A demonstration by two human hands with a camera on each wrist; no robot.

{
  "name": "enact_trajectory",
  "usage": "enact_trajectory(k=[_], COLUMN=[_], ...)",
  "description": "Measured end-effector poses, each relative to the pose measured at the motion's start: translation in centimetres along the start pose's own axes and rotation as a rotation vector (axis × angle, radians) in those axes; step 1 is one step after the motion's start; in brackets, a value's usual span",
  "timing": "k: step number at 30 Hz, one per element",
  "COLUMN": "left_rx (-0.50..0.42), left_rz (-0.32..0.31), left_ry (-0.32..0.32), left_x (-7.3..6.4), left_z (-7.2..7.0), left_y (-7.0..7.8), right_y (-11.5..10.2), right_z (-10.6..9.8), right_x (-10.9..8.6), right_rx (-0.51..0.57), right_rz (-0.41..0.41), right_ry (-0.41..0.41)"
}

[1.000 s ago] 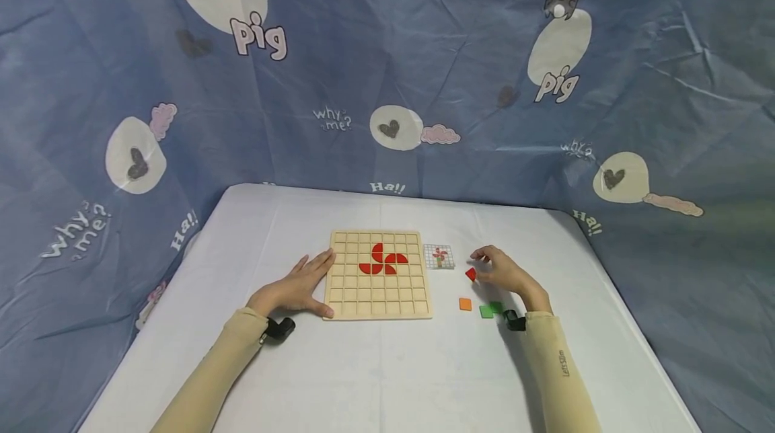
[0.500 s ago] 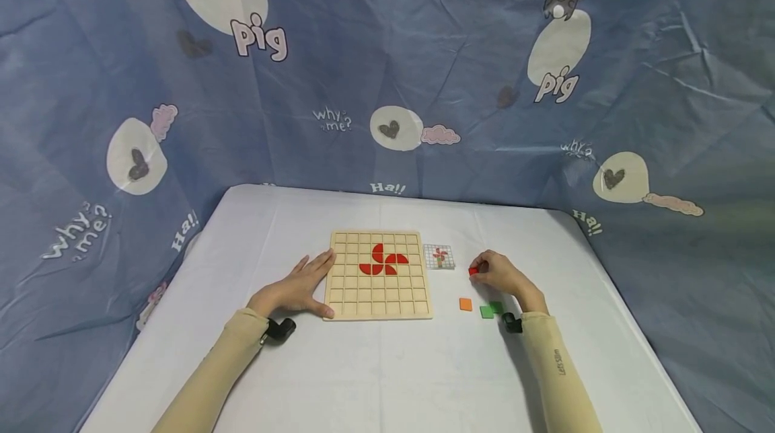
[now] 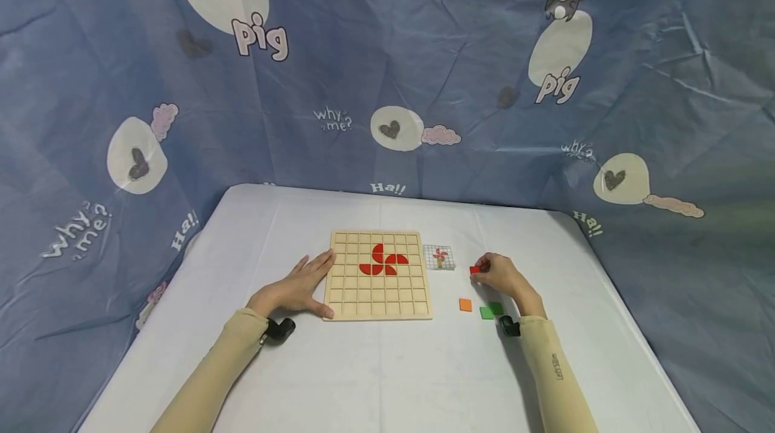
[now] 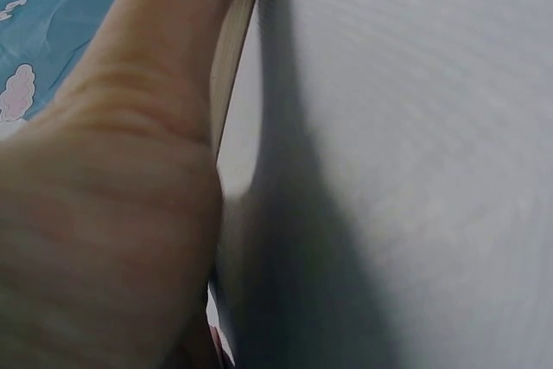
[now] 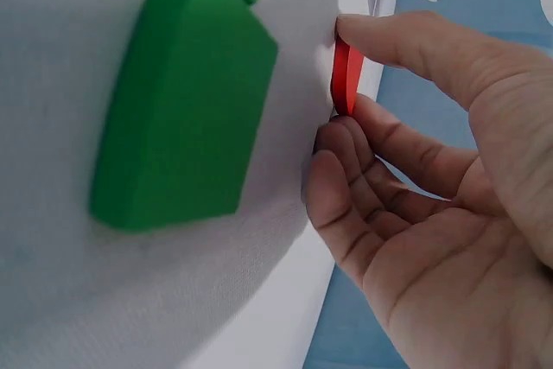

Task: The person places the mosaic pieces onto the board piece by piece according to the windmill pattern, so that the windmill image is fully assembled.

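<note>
My left hand (image 3: pixel 297 287) lies with fingers spread along the left edge of a wooden grid board (image 3: pixel 357 298). Several red pieces (image 3: pixel 378 253) with curved edges form a pinwheel in the board's cells. Right of the board, my right hand (image 3: pixel 502 275) pinches a small red piece (image 5: pixel 347 71) between thumb and index finger. In the right wrist view its other fingers curl below, close to the cloth. A small pattern card (image 3: pixel 438 257) with a pinwheel picture lies between the board and that hand.
Green tiles (image 3: pixel 487 312) lie below the right hand, one of them large in the right wrist view. An orange square tile (image 3: pixel 465 304) sits left of them. White cloth covers the table (image 3: pixel 363 379); a blue patterned curtain (image 3: pixel 315 70) rises behind it.
My right hand has closed its fingers on the red piece, which has turned in the grip. The left hand has stayed at the board.
</note>
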State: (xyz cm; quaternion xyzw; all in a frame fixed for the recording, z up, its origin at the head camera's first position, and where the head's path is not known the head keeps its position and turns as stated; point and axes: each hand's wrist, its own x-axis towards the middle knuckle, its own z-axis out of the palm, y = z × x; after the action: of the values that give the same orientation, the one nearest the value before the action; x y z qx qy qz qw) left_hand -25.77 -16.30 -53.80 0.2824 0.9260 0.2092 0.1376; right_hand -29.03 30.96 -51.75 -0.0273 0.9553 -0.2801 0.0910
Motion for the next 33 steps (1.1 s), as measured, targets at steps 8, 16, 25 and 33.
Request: enact_trajectory(k=[8, 16, 25, 33], left_rx=[-0.001, 0.004, 0.003, 0.011], left_rz=[0.004, -0.012, -0.006, -0.015], left_ry=[0.003, -0.009, -0.002, -0.014], left_x=[0.03, -0.05, -0.11, 0.01], left_z=[-0.01, 0.05, -0.03, -0.07], left_y=[-0.12, -0.22, -0.09, -0.26], right_y=[0.05, 0.15, 0.21, -0.09], right_z=[0.13, 0.42, 0.62, 0.83], right_x=[0.13, 0.15, 0.12, 0.03], right_rx=[-0.002, 0.005, 0.014, 0.002], right_rz=[0.002, -0.009, -0.052, -0.047], right_ry=[0.002, 0.009, 0.027, 0.046])
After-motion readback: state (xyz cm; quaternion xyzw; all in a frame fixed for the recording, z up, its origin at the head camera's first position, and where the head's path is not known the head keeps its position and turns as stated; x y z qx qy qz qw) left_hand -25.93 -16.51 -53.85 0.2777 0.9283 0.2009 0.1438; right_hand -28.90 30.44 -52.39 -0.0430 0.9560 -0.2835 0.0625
